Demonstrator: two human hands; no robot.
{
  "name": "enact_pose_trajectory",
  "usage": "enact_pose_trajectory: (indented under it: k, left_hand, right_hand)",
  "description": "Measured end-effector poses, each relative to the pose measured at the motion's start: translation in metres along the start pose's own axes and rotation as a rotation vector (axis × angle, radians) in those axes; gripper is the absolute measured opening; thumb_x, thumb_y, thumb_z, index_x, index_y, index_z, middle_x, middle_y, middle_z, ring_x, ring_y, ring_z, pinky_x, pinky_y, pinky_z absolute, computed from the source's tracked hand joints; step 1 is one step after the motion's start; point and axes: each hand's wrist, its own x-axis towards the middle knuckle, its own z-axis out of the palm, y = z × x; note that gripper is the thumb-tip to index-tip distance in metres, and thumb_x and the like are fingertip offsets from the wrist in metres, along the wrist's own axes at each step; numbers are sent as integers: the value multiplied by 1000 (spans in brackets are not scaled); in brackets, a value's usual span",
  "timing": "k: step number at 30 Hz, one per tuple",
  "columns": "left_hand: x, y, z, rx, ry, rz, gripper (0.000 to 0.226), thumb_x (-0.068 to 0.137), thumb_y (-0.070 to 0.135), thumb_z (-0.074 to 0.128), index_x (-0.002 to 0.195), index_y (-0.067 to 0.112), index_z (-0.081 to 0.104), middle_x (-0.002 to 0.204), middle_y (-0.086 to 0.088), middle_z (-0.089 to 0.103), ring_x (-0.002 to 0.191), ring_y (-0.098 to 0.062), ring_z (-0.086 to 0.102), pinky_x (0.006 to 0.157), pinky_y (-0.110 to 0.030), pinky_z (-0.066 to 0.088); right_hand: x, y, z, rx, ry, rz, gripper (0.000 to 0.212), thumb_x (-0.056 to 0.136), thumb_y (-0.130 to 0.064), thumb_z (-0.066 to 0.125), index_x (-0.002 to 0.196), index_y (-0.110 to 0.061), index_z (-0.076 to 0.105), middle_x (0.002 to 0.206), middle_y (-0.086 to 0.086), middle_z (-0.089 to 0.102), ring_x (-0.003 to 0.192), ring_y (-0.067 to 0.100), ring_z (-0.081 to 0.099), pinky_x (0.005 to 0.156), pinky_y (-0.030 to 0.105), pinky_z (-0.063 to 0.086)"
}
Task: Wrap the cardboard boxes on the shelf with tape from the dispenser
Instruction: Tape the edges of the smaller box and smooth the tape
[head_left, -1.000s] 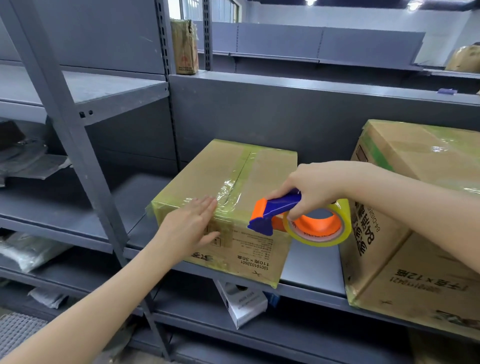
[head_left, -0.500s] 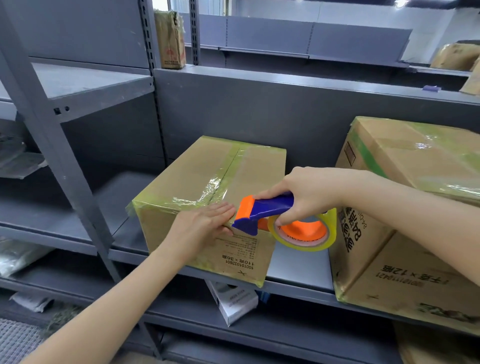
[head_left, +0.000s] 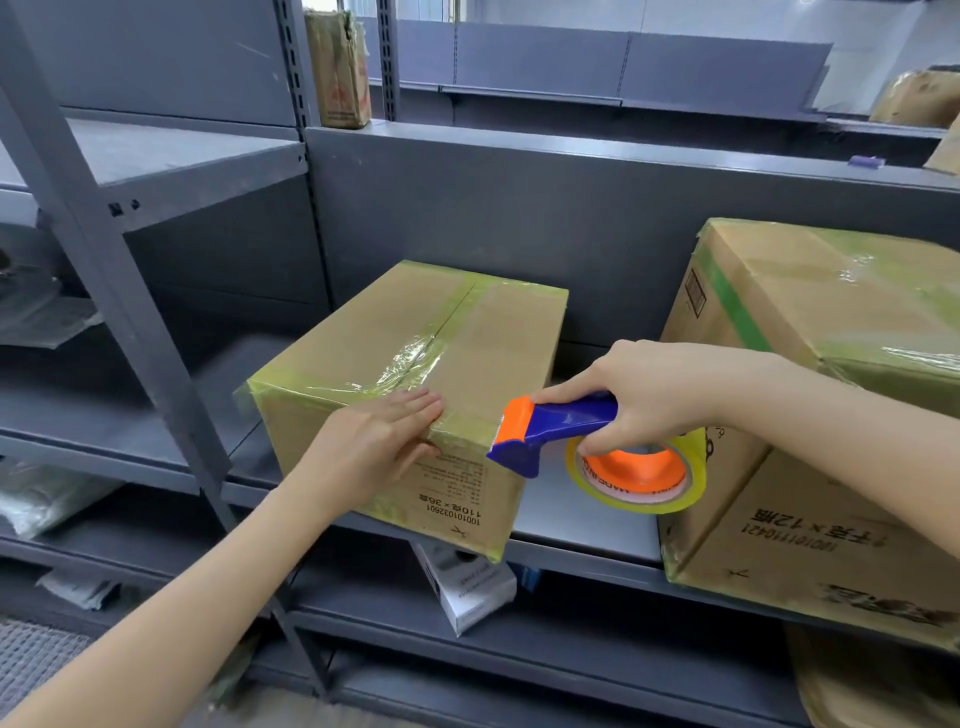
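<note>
Cardboard box (head_left: 415, 338) being pressed by left grip (head_left: 379, 441), fingers flat; dispenser (head_left: 561, 426) being clasped in right grip (head_left: 649, 400). Risk: tape (head_left: 693, 480) being creased if pulled slack or skewed.

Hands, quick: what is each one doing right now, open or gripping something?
Left hand: open, fingers flat on the smaller brown cardboard box's front top edge.
Right hand: closed, gripping the blue-and-orange plastic tape dispenser.

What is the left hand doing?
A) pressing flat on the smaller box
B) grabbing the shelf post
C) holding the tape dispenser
A: the left hand lies flat, fingers straight, on the front top edge of the smaller cardboard box; the right hand grips the tape dispenser.
</note>
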Motion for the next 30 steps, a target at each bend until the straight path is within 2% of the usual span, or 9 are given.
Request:
enact_pose_trajectory:
  k: [2, 6, 9, 14, 17, 20, 23, 26, 30]
  left_hand:
    - [3, 9, -1, 51, -14, 23, 56, 71, 31, 79, 118, 4, 64, 119, -10, 64, 111, -24, 61, 94, -39, 45]
    - [16, 36, 7, 23, 48, 111, 59, 61, 27, 86, 112, 4, 68, 115, -9, 67, 105, -22, 64, 93, -37, 43]
    - [18, 38, 15, -33, 106, 106, 53, 55, 18, 89, 104, 6, 72, 106, -8, 70, 97, -21, 68, 89, -36, 46]
    - [19, 31, 18, -83, 104, 129, 41, 80, 35, 55, 105, 8, 71, 108, -4, 70, 100, -17, 67, 93, -30, 46]
    - [19, 31, 15, -109, 81, 124, 43, 80, 35, 50, 104, 8, 72, 107, -4, 70, 100, -15, 66, 95, -25, 43]
    - [20, 33, 13, -108, 56, 108, 43, 80, 36, 49, 105, 8, 72, 108, -3, 70, 100, -15, 66, 93, -26, 45]
    - [20, 34, 12, -120, 32, 94, 45, 81, 37, 49, 107, 8, 71, 110, -3, 69, 102, -16, 66, 93, -26, 45]
    - [20, 35, 12, -117, 42, 88, 42, 79, 36, 54, 105, 8, 72, 108, -4, 70, 100, -17, 66, 90, -28, 49]
    - [20, 36, 15, -111, 71, 79, 40, 67, 26, 70, 102, 7, 73, 106, -5, 70, 97, -19, 67, 83, -34, 54]
  right_hand:
    - [4, 1, -2, -16, -3, -14, 56, 86, -44, 57, 138, -47, 36, 76, -18, 55, 68, 9, 60, 66, 24, 52]
    - [8, 3, -5, -38, -3, -3, 56, 84, -47, 57, 137, -48, 38, 84, -11, 59, 69, 9, 56, 62, 20, 47]
    - [3, 3, 0, 12, -14, 1, 58, 86, -46, 57, 139, -44, 35, 78, -20, 54, 64, 6, 58, 59, 16, 48]
    - [-17, 19, 14, 125, 9, 17, 56, 84, -49, 59, 133, -58, 34, 71, -12, 61, 60, 9, 61, 58, 22, 52]
    - [-34, 31, 22, 189, -2, 52, 55, 81, -56, 58, 127, -66, 31, 72, -7, 65, 62, 13, 63, 61, 26, 53]
    - [-36, 31, 30, 213, -5, 74, 58, 75, -70, 53, 129, -62, 34, 70, -14, 61, 60, 11, 60, 58, 23, 52]
    - [-22, 25, 34, 192, -32, 101, 59, 78, -70, 48, 134, -52, 38, 78, -18, 58, 63, 9, 59, 51, 16, 46]
    - [-9, 25, 36, 189, -20, 83, 55, 81, -67, 48, 133, -50, 43, 88, -12, 62, 70, 13, 61, 55, 21, 48]
    - [0, 23, 31, 210, 4, 64, 49, 81, -65, 52, 127, -50, 50, 85, -5, 65, 67, 13, 56, 59, 28, 49]
